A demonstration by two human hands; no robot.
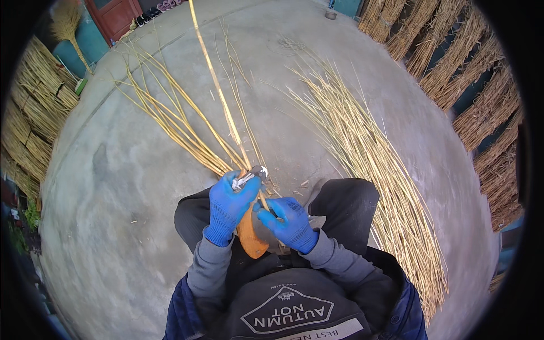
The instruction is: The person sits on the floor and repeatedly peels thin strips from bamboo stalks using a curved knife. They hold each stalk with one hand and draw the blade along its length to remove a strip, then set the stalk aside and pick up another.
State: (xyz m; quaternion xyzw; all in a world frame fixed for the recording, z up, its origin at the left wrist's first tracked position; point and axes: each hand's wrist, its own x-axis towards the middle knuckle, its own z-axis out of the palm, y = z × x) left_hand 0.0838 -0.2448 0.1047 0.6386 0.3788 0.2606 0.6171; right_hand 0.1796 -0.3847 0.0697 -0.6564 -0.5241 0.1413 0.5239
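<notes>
My left hand point(231, 199), in a blue work glove, is closed round a shiny metal tool point(249, 178) between my knees. What kind of tool it is stays partly hidden by the fingers. A long pale stalk point(222, 102) passes by the metal and slants up to the top edge of the view. Its lower end is pinched in my gloved right hand point(288, 220), a little lower and to the right. Between my wrists shows a curved orange-brown wooden piece point(250, 235), whose upper part is hidden behind the left hand.
Several thin yellow stalks point(180, 129) fan out on the concrete floor point(113, 198) beyond my left hand. A big pile of straw-coloured stalks point(379, 170) lies at my right. Bundles point(436, 48) lean along the right wall; more bundles point(34, 107) and a broom point(68, 28) stand at the left.
</notes>
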